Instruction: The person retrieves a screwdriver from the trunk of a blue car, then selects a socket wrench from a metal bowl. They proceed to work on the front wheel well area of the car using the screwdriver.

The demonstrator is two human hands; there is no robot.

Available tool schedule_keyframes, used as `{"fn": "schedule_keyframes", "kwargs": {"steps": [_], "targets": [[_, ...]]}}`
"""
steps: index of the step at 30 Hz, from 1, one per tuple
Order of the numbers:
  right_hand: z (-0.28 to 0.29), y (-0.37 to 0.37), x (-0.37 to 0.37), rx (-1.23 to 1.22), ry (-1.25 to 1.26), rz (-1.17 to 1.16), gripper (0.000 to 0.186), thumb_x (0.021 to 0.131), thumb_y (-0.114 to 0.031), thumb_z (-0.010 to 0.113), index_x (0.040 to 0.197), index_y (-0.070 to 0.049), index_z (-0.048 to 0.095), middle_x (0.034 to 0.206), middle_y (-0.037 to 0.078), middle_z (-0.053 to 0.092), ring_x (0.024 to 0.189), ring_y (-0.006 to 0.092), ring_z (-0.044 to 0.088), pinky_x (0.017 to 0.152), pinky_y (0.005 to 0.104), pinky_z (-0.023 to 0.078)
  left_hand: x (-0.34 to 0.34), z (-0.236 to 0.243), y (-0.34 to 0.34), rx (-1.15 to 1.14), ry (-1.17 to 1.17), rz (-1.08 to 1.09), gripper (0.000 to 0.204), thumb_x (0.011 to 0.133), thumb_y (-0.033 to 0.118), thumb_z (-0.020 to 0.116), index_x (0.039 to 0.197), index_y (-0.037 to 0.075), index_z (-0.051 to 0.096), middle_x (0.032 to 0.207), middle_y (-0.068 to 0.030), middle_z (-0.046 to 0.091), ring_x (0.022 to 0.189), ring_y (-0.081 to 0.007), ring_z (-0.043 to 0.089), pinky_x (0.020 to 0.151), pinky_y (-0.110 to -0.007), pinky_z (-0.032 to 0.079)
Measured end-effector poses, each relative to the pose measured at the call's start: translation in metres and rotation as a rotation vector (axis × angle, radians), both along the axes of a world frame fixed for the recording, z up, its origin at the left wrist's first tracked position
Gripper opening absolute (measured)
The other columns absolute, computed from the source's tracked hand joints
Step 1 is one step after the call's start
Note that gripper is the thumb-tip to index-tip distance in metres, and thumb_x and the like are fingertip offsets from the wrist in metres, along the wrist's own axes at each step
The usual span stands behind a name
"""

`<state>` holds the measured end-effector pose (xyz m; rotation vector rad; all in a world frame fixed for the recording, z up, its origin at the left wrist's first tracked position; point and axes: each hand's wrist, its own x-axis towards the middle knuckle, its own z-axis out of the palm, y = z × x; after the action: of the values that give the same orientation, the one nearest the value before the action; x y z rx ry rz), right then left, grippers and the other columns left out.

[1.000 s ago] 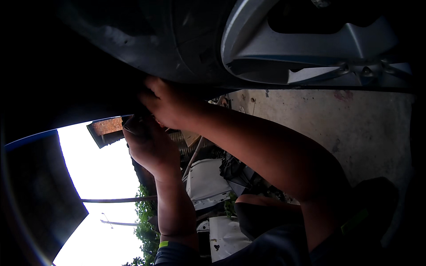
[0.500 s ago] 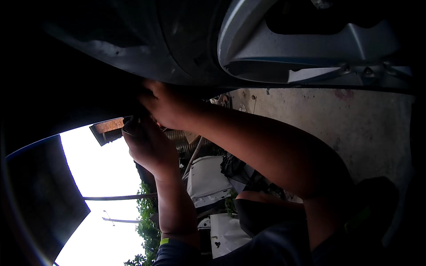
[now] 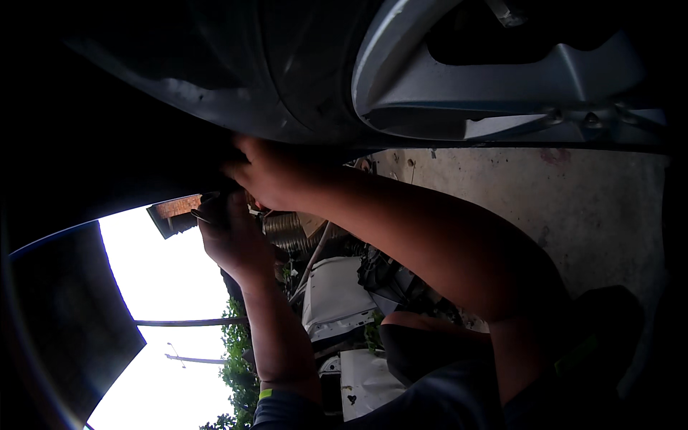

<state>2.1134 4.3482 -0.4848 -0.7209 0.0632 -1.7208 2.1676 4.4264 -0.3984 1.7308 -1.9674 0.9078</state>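
My left hand [image 3: 236, 240] is closed around the edge of a dark, thin flap [image 3: 209, 206] along the rim of the shadowed wheel arch. My right hand [image 3: 266, 173] is just above and to the right of it, close under the tyre [image 3: 287, 107]. Its bent fingers reach left into deep shadow, so whatever they touch is hidden. A silver alloy wheel [image 3: 502, 82] fills the upper right, with the black tyre around it.
Grey concrete floor [image 3: 545, 201] lies right of my right forearm. White body panels [image 3: 333, 290] and dark scrap parts [image 3: 387, 276] are below, near a ridged metal coil or stack [image 3: 285, 231]. A dark panel [image 3: 68, 322], bright sky and green leaves [image 3: 236, 362] are at left.
My left hand has shifted slightly left along with its forearm. My right hand stays beneath the tyre with only a small movement. The wheel sits slightly lower in view.
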Motion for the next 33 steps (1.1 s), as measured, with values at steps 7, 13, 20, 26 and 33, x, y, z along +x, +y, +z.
{"fn": "schedule_keyframes", "kwargs": {"steps": [7, 13, 20, 26, 33], "targets": [[-0.003, 0.0, 0.003, 0.002, 0.186, -0.375, 0.018, 0.088, -0.016, 0.06, 0.085, 0.002, 0.064, 0.065, 0.019, 0.062, 0.055, 0.0295, 0.063, 0.054, 0.0393, 0.051, -0.014, -0.008, 0.002, 0.029, -0.115, 0.074, 0.023, 0.093, 0.015, 0.064, 0.109, -0.001, 0.059, 0.095, -0.0113, 0.071, 0.084, -0.0183, 0.067, 0.073, -0.031, 0.052], [0.0, -0.001, -0.001, 0.026, 0.228, -0.502, 0.018, 0.087, -0.014, 0.06, 0.077, 0.001, 0.064, 0.062, 0.017, 0.062, 0.053, 0.0289, 0.062, 0.052, 0.0395, 0.051, -0.006, -0.002, -0.002, -0.034, -0.346, -0.07, 0.022, 0.093, 0.017, 0.063, 0.106, -0.001, 0.059, 0.084, -0.0125, 0.072, 0.074, -0.0237, 0.072, 0.063, -0.031, 0.053], [-0.003, -0.005, -0.011, -0.012, 0.328, -0.352, 0.022, 0.091, -0.02, 0.059, 0.085, -0.001, 0.066, 0.064, 0.016, 0.064, 0.054, 0.0258, 0.064, 0.053, 0.0376, 0.052, -0.001, -0.007, -0.007, -0.04, -0.396, -0.181, 0.02, 0.09, 0.017, 0.067, 0.099, 0.0, 0.062, 0.074, -0.008, 0.071, 0.063, -0.0183, 0.07, 0.056, -0.028, 0.053], [-0.001, -0.004, -0.01, -0.022, 0.323, -0.343, 0.02, 0.091, -0.02, 0.059, 0.088, -0.002, 0.066, 0.066, 0.015, 0.065, 0.055, 0.0249, 0.064, 0.053, 0.0371, 0.052, 0.002, -0.008, -0.006, -0.103, -0.44, -0.173, 0.02, 0.089, 0.019, 0.069, 0.094, 0.001, 0.063, 0.071, -0.0081, 0.07, 0.062, -0.0185, 0.07, 0.054, -0.029, 0.052], [-0.005, -0.009, -0.003, -0.107, 0.216, -0.299, 0.013, 0.091, -0.015, 0.059, 0.088, -0.003, 0.065, 0.067, 0.014, 0.064, 0.055, 0.0229, 0.063, 0.054, 0.0354, 0.051, -0.001, -0.01, -0.005, -0.1, -0.429, -0.14, 0.02, 0.092, 0.02, 0.066, 0.093, 0.0, 0.062, 0.072, -0.0107, 0.07, 0.062, -0.0217, 0.07, 0.055, -0.03, 0.053]]}}
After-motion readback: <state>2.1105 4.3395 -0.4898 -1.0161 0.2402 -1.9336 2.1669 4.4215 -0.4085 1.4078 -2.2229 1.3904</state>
